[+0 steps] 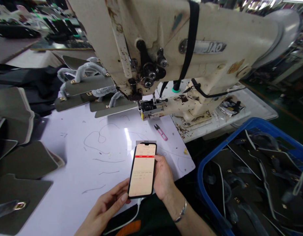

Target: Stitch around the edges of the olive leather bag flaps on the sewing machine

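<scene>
A lit smartphone (142, 173) with a pale screen and a red band is held upright over the near edge of the white board. My left hand (112, 202) grips its lower left corner, thumb on the edge. My right hand (163, 177) is wrapped round its right side, with a silver bracelet on the wrist. A white cable (139, 207) is plugged into the phone's bottom. Beyond the phone, pink-handled thread snips (161, 132) lie on the board near the sewing machine (171, 39).
Grey panels with wrapped handles (89, 87) stand at the board's back left, and more grey panels (25, 159) lie at the left. A blue basket (202, 173) full of similar pieces stands at the right. Loose threads lie on the white board (70, 141).
</scene>
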A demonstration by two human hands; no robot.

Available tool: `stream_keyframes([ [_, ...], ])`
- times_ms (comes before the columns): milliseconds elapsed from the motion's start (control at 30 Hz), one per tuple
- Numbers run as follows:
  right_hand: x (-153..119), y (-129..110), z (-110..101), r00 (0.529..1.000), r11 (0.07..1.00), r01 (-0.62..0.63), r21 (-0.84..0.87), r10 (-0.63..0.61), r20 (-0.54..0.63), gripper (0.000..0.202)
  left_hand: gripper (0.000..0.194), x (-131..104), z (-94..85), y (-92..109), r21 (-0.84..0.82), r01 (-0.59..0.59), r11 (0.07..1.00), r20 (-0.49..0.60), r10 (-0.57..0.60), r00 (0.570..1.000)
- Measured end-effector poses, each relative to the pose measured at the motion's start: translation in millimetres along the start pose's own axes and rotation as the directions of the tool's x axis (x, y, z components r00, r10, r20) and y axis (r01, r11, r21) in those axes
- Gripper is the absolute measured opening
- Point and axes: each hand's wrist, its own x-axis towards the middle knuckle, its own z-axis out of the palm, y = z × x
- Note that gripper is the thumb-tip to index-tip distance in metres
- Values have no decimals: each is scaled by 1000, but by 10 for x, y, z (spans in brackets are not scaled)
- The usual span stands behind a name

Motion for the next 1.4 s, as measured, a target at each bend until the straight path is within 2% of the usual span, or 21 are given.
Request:
stream_keyframes([
  [567, 3, -16, 14, 1000, 1000, 9, -9, -9, 0, 25, 56, 21, -30, -77, 1, 12, 1000, -20, -12, 1000],
  [833, -23, -14, 28, 1000, 1000, 12, -14, -12, -1, 24, 54, 7, -10, -88, 1, -8, 1000, 14, 8, 1000],
  [1167, -14, -8, 14, 1000, 1000, -1, -21, 1, 21, 22, 54, -35, 131, 51, -82, -16, 996, 73, 22, 997],
  [1267, -17, -1, 11, 1000, 1000, 3, -25, -3, 22, 23, 53, -51, 174, 106, -103, -18, 995, 34, 22, 999],
  [1400, -35, -10, 30, 1000, 999, 8, -33, -8, 5, 23, 53, -61, 211, 128, -119, -23, 993, 36, 28, 999],
])
